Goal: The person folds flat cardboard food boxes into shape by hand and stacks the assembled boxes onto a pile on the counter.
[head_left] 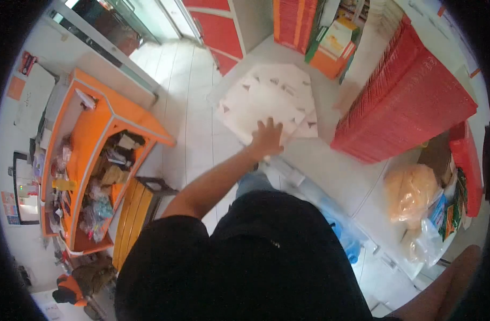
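Note:
My left hand point(267, 140) reaches forward with its fingers spread, over the near edge of a pale, flat sheet or stack of sheets point(263, 101) with small dark printed marks. Whether the fingers press on it or hover just above is hard to tell. Nothing shows in the grasp. At the lower right edge only part of my right arm point(443, 294) appears, and its hand is not visible.
An orange shelf unit point(143, 124) full of small goods stands left, beside a yellow slatted bench point(131, 227). Tall red-wrapped stacks point(411, 96) rise on the right. Below them lie a bulky tan plastic bag point(412, 190) and blue plastic point(349, 238). A doorway opens at upper left.

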Demonstrator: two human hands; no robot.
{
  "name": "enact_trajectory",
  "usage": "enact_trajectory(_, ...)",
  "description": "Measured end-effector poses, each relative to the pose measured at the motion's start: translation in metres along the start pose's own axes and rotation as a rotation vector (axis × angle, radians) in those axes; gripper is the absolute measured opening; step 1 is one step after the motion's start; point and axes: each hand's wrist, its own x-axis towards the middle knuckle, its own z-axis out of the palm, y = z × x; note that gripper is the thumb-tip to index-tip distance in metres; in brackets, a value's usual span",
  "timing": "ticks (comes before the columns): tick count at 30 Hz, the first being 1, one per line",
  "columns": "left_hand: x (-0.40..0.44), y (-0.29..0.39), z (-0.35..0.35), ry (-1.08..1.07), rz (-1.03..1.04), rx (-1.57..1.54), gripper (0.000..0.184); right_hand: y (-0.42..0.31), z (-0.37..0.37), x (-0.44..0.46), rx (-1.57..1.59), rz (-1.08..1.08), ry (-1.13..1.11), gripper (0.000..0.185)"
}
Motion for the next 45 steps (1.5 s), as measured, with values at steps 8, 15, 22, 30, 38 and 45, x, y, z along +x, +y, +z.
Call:
enact_trajectory(8,0.004,0.01,-0.009,-0.056,-0.071,-0.109,0.078,0.003,-0.002,-0.01,0.013,0.041,0.029,0.044)
enact_trajectory(15,0.011,0.007,0.001,-0.133,-0.056,-0.158,0.077,0.003,-0.004,-0.02,0.007,0.073,0.043,0.042)
enact_trajectory(22,0.022,0.005,-0.005,-0.178,0.109,0.012,0.072,-0.003,-0.006,-0.028,-0.003,0.086,0.058,0.04)
enact_trajectory(30,0.032,0.011,0.003,-0.101,0.049,-0.086,0.036,-0.009,-0.164,-0.074,-0.349,0.061,0.007,0.037)
enact_trajectory(38,0.057,-0.039,-0.006,-0.22,0.235,-0.213,0.04,-0.065,-0.287,-0.065,-0.68,-0.243,0.467,0.035)
enact_trajectory(45,0.051,-0.06,-0.03,0.036,-0.015,-1.36,0.029,-0.01,-0.04,0.07,0.026,-0.142,0.134,0.056)
